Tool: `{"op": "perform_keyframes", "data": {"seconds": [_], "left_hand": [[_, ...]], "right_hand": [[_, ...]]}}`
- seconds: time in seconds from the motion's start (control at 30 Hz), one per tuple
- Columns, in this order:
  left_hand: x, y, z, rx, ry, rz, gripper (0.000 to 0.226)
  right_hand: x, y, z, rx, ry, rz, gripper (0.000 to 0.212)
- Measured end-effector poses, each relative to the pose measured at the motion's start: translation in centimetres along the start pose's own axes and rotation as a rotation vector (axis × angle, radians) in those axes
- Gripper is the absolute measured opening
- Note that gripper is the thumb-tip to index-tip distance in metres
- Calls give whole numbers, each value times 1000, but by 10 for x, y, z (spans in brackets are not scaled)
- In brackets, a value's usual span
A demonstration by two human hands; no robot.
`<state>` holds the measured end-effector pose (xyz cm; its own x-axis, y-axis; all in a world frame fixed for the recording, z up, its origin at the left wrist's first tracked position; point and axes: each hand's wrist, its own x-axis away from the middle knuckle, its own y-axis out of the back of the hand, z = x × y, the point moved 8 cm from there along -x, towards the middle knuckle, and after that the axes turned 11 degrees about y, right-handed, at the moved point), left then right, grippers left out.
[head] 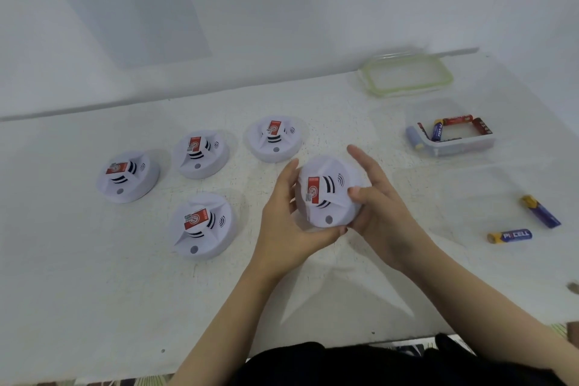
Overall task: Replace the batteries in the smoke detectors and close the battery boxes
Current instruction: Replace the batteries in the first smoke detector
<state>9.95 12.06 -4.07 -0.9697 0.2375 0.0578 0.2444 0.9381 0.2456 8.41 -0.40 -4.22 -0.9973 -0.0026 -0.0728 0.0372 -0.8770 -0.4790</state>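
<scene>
I hold a white round smoke detector (326,194) with a red label above the table, face up. My left hand (286,216) cups its left side and underside, thumb along the rim. My right hand (376,197) grips its right side, thumb on the top face. Several more white detectors sit face up on the table: one at far left (127,177), one behind it (200,153), one at centre back (274,138) and one in front (202,226). Two blue-and-gold batteries (510,236) (541,210) lie loose at the right.
A clear plastic box (451,147) with several red and blue batteries stands at the back right. Its green-rimmed lid (407,77) lies behind it by the wall. The white table (94,276) ends at a near edge by my lap. A paper sheet (125,3) hangs on the wall.
</scene>
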Motion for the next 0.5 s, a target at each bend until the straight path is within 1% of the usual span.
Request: {"op": "perform_keyframes", "data": {"seconds": [0.1, 0.17, 0.23, 0.37, 0.5], "left_hand": [[0, 1, 7, 2, 10, -18, 96], [0, 2, 9, -3, 12, -30, 100], [1, 2, 8, -16, 2, -49, 102], [2, 4, 5, -48, -19, -57, 90], [2, 7, 12, -84, -6, -54, 95]], "right_hand": [[1, 0, 5, 90, 36, 79, 75], [1, 1, 8, 167, 55, 105, 75], [1, 4, 7, 197, 56, 110, 71], [1, 10, 0, 157, 19, 75, 61], [1, 17, -8, 114, -33, 46, 55]]}}
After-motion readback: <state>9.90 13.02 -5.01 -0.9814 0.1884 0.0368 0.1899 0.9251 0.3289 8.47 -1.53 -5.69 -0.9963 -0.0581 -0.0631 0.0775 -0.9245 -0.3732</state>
